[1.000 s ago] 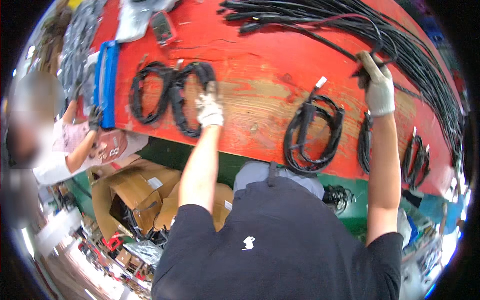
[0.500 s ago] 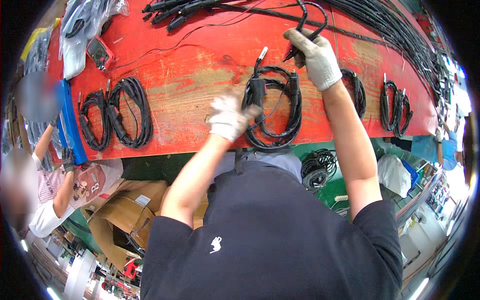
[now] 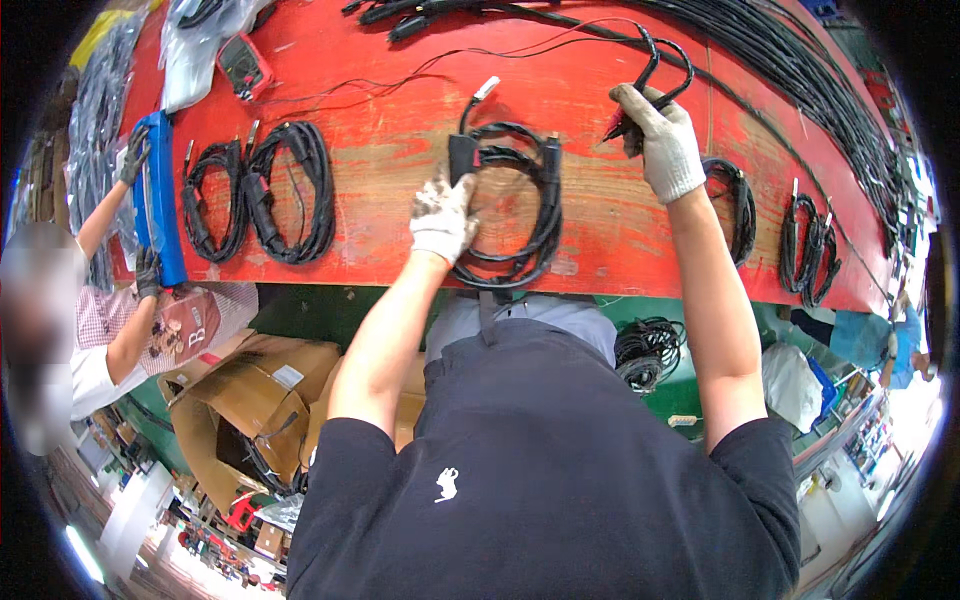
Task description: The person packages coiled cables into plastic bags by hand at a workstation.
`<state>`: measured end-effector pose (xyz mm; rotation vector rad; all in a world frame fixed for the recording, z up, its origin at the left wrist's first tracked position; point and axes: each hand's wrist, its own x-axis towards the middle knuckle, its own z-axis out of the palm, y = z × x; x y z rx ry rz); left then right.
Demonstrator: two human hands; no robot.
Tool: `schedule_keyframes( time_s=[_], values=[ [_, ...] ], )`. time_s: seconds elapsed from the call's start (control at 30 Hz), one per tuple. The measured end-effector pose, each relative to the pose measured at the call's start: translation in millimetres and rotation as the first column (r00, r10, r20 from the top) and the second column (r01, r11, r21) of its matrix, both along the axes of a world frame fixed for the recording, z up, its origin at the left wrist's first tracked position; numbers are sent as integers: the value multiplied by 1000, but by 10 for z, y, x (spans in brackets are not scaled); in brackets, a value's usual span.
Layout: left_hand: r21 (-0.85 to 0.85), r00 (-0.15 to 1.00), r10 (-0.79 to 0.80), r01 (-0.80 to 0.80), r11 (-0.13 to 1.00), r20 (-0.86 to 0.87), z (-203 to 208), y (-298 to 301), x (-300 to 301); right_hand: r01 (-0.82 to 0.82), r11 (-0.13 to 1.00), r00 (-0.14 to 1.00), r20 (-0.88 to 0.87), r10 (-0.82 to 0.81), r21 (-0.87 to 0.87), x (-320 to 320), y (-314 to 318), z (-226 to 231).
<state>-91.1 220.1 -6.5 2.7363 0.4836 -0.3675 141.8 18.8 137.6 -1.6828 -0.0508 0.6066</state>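
A black cable coil (image 3: pixel 505 205) is lying flat on the worn red bench (image 3: pixel 400 150), near the front edge, and it is pressed down by the left hand (image 3: pixel 443 217), gloved, fingers spread over the coil's left side beside a small black box on the lead. The right hand (image 3: pixel 662 140) is closed around a red-tipped probe (image 3: pixel 618 122), from which a thin black lead (image 3: pixel 665 60) loops up and back across the bench.

The coil is judged light and floppy: soft rubbery cable that would spring open if lifted by one strand. A grip across the whole bundle, where the turns are bunched, looks safest; the plug end and white tip are better left unpulled. The gloves should give decent friction.

More finished coils (image 3: pixel 262 190) are laid out to the left, others to the right (image 3: pixel 728 205). At the far left, another person's gloved hand (image 3: pixel 133 155) is seen at a blue tray (image 3: pixel 158 200).
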Motion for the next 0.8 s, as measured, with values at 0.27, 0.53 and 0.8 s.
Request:
schedule_keyframes(
  time_s=[0.27, 0.53, 0.8],
  values=[
    [34, 968, 189, -198, 980, 165, 160, 737, -559, 52, 993, 998, -35, -49, 106, -245, 538, -261],
    [-174, 933, 356, -342, 923, 50, 390, 653, -802, 109, 982, 982, -173, -81, 157, -506, 556, -530],
    [-983, 675, 730, -181, 20, -109, 596, 689, -422, -47, 998, 955, -290, 54, 33, -969, 193, 45]
  ],
)
